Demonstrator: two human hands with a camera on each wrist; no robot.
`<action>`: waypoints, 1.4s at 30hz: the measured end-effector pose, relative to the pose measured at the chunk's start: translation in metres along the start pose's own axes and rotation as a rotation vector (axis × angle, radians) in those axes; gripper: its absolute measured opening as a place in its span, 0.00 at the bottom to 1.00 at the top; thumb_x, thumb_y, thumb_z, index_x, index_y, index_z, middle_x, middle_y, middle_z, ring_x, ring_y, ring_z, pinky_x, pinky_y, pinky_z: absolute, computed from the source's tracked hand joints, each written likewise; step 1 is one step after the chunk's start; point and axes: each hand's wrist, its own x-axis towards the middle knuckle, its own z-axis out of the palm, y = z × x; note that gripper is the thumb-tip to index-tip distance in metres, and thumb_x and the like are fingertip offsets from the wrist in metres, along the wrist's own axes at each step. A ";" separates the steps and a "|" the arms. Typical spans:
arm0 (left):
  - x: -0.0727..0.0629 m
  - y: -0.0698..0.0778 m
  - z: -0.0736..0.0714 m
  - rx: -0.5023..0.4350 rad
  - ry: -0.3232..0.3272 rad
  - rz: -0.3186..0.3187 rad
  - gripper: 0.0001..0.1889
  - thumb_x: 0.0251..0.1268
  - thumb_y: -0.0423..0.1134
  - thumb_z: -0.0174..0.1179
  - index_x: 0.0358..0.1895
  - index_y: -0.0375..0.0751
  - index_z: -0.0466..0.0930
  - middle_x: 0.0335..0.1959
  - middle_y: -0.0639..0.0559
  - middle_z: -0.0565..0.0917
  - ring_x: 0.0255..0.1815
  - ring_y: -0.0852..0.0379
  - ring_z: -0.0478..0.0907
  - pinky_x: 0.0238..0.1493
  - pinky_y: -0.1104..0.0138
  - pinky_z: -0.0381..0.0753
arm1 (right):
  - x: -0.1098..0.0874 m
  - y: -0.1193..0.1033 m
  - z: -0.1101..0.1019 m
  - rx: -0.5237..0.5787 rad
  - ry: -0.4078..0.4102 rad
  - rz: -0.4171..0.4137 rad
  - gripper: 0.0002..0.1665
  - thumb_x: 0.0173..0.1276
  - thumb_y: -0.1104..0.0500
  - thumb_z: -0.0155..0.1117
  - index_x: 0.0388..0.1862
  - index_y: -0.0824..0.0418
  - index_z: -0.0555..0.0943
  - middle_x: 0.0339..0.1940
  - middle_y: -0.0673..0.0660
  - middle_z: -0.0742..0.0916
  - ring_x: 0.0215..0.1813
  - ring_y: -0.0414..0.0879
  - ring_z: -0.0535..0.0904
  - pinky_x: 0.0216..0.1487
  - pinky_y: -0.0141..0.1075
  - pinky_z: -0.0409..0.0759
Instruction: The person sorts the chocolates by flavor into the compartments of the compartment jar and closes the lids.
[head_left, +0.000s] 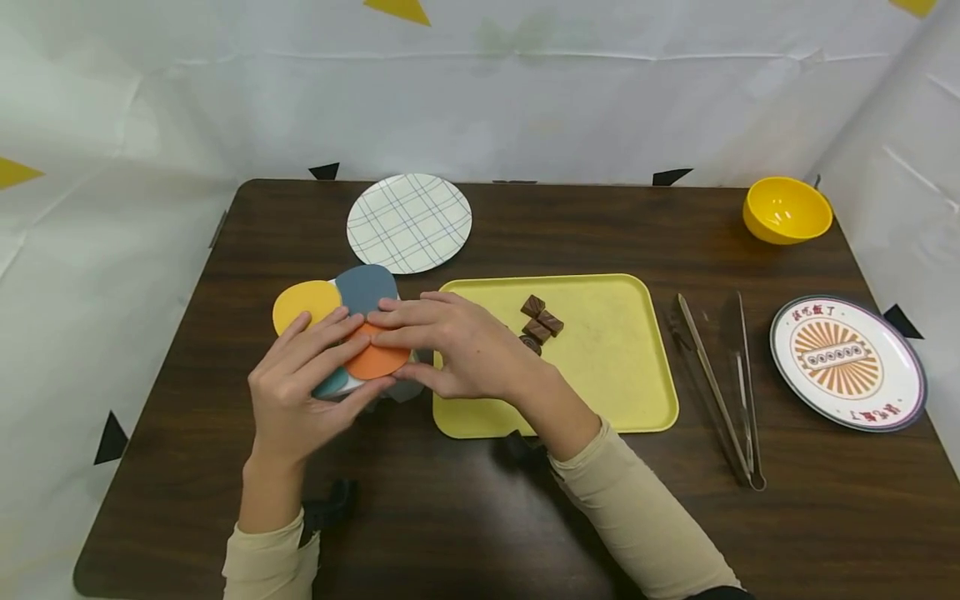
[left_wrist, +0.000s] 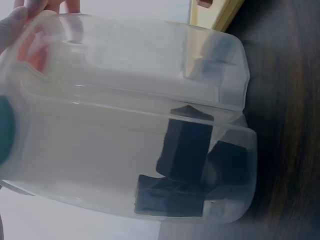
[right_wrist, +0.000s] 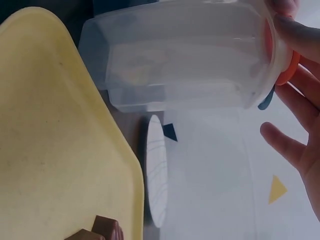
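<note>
A clear plastic storage container [left_wrist: 100, 130] with rounded compartments stands on the table, left of the yellow tray. Its top carries a yellow lid [head_left: 306, 303], a blue lid [head_left: 365, 287], a teal lid [head_left: 332, 384] and an orange lid [head_left: 378, 362]. My left hand [head_left: 296, 387] lies over the top from the left, its fingertips at the orange lid and its thumb at the near rim. From the right, my right hand [head_left: 461, 346] grips the same corner, fingers on the orange lid and thumb at the rim. Dark blocks [left_wrist: 185, 150] lie at the bottom of one compartment.
The yellow tray [head_left: 615, 358] bears several brown chocolates [head_left: 550, 322]. A checked plate [head_left: 409, 223] lies behind the container. Metal tongs [head_left: 720, 408], a printed plate [head_left: 903, 387] and a yellow bowl [head_left: 787, 211] stand to the right. White sheeting [head_left: 525, 108] walls off the back.
</note>
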 end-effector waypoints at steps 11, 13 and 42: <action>0.001 0.001 -0.001 0.052 0.009 0.023 0.27 0.57 0.57 0.69 0.44 0.34 0.88 0.47 0.42 0.87 0.52 0.39 0.82 0.60 0.42 0.70 | 0.003 -0.001 -0.003 0.001 0.025 -0.013 0.31 0.61 0.50 0.73 0.62 0.59 0.80 0.61 0.52 0.82 0.68 0.41 0.72 0.69 0.42 0.64; 0.000 0.001 -0.001 0.056 0.013 0.027 0.27 0.57 0.57 0.68 0.44 0.34 0.88 0.46 0.42 0.87 0.52 0.40 0.82 0.60 0.42 0.71 | 0.003 -0.001 -0.003 0.000 0.034 -0.024 0.30 0.62 0.50 0.73 0.61 0.60 0.81 0.61 0.52 0.83 0.68 0.41 0.72 0.69 0.42 0.65; 0.001 -0.002 0.001 -0.006 0.085 -0.008 0.26 0.58 0.58 0.67 0.40 0.33 0.89 0.40 0.41 0.88 0.46 0.38 0.84 0.57 0.42 0.73 | 0.008 -0.001 -0.005 -0.007 0.076 -0.065 0.23 0.65 0.50 0.70 0.57 0.58 0.84 0.56 0.52 0.85 0.62 0.42 0.78 0.70 0.43 0.63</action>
